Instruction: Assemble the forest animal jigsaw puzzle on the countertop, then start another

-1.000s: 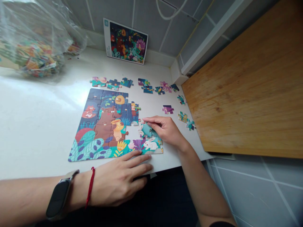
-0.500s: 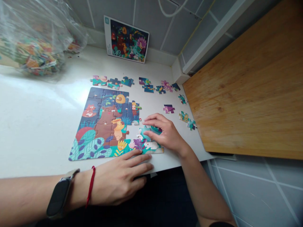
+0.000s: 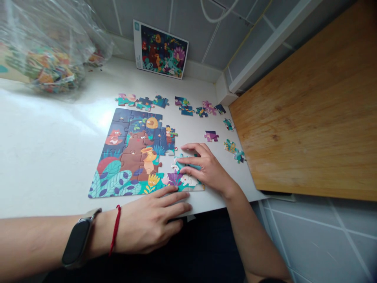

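A partly assembled jigsaw puzzle point(image 3: 138, 153) with a bear, a fox and leaves lies flat on the white table. My left hand point(image 3: 156, 216) rests along the puzzle's lower edge, its fingers stretched out and apart, one fingertip touching the purple plant. Over the lower right section, with its white rabbits point(image 3: 188, 180), is my right hand point(image 3: 207, 169). Its fingers are spread, with the tips on or just above the teal pieces. The palm and fingers hide part of those pieces. A gap separates this section from the fox area on its left.
Several loose puzzle pieces point(image 3: 211, 136) lie behind and to the right of the puzzle. A picture card point(image 3: 165, 51) leans against the tiled wall. Clear plastic bags point(image 3: 55, 67) of pieces stand at the back left. A wooden board point(image 3: 309, 118) borders the right side.
The fingers of my right hand have shifted slightly over the teal pieces, and the dark purple patch under them no longer shows. My left hand stays in place. The view has moved a little.
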Demonstrator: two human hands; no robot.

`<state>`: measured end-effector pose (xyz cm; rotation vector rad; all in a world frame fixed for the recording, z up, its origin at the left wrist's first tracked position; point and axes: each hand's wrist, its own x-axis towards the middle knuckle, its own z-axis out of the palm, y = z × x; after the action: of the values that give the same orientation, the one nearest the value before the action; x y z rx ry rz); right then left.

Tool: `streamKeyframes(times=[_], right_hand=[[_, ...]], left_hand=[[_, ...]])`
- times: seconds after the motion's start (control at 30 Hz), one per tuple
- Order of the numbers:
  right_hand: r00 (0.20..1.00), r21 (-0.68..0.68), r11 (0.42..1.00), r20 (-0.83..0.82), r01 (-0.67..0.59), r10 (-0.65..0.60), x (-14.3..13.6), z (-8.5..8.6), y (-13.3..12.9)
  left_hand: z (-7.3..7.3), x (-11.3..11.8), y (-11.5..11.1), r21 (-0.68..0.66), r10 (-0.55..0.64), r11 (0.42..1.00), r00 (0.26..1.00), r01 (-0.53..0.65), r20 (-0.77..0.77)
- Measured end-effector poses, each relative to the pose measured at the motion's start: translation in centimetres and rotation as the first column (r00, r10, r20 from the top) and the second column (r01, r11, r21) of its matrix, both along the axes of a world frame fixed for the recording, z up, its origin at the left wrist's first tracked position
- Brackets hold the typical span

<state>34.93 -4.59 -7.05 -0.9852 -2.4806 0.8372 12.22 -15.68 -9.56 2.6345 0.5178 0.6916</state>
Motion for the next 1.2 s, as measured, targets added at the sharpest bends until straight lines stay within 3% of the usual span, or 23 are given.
streamKeyframes(times=[0.47, 0.67, 0.8, 1.2], right_hand=[[0.999, 0.054, 0.998, 0.015, -0.036, 0.035, 0.1, -0.2, 0.0], [1.0, 0.041, 0.999, 0.005, -0.029, 0.029, 0.2, -0.3, 0.0], [1.0, 0.027, 0.999, -0.003, -0.02, 0.02, 0.2, -0.4, -0.1], [0.995, -0.101, 0.995, -0.094, 0.021, -0.031, 1.8, -0.2, 0.5]], left_hand=[[0.2, -0.2, 0.0, 0.004, -0.001, 1.0, 1.0, 0.001, -0.006], [0.1, -0.1, 0.1, 0.014, 0.202, 0.979, 0.979, -0.202, 0.042], [-0.1, 0.0, 0.1, 0.022, 0.343, 0.939, 0.939, -0.343, -0.01], [0.0, -0.1, 0.1, 0.017, 0.35, 0.936, 0.929, -0.351, -0.12]])
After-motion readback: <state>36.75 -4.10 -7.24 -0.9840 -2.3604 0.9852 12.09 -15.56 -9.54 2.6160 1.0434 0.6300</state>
